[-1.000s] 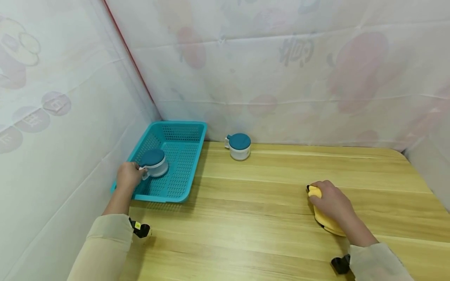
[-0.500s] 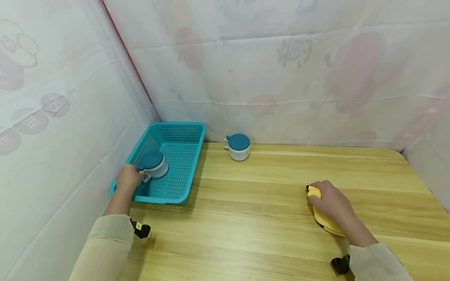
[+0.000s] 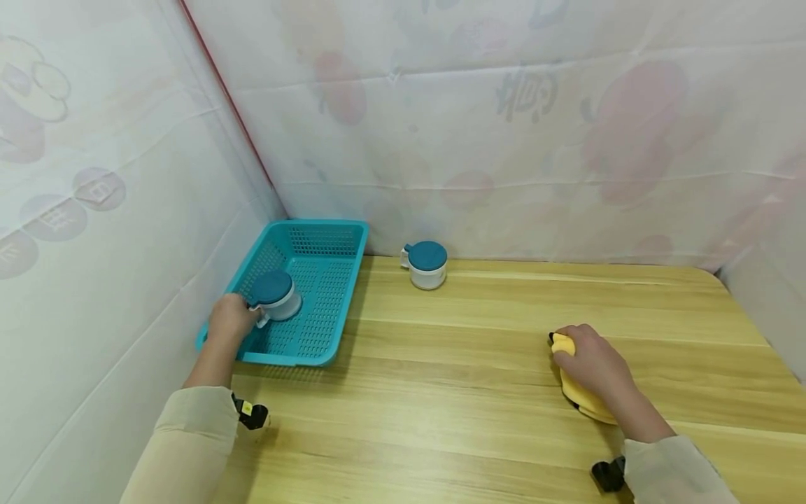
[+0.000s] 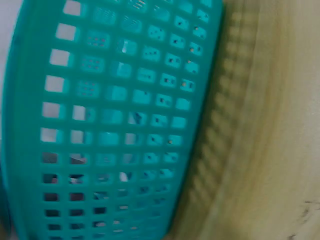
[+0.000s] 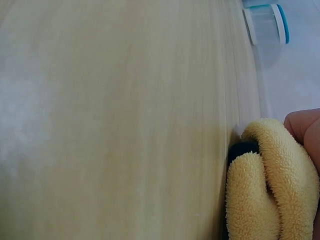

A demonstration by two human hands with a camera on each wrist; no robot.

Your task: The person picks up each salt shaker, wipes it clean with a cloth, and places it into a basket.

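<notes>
Inside the turquoise basket (image 3: 340, 308) is a clear jar with a blue lid (image 3: 272, 287), and my left hand (image 3: 231, 318) pinches its white handle. The jar's base appears to be on the basket floor, slightly tilted in this view. In the left wrist view the basket's perforated wall (image 4: 107, 150) hides most of that hand. On the right side of the table, my right hand (image 3: 595, 360) grips a folded yellow cloth (image 3: 581, 399) with dark edging. The cloth's fluffy pile (image 5: 285, 185) shows in the right wrist view.
A second blue-lidded jar (image 3: 428, 266) stands at the table's back edge, right of the basket, its handle to the left. The wooden table (image 3: 434, 392) meets a printed white cloth wall (image 3: 478, 140) behind and another (image 3: 126, 266) at the left.
Nearly nothing has moved: the left hand stays on the jar's handle and the right hand on the cloth. The view has shifted very slightly.
</notes>
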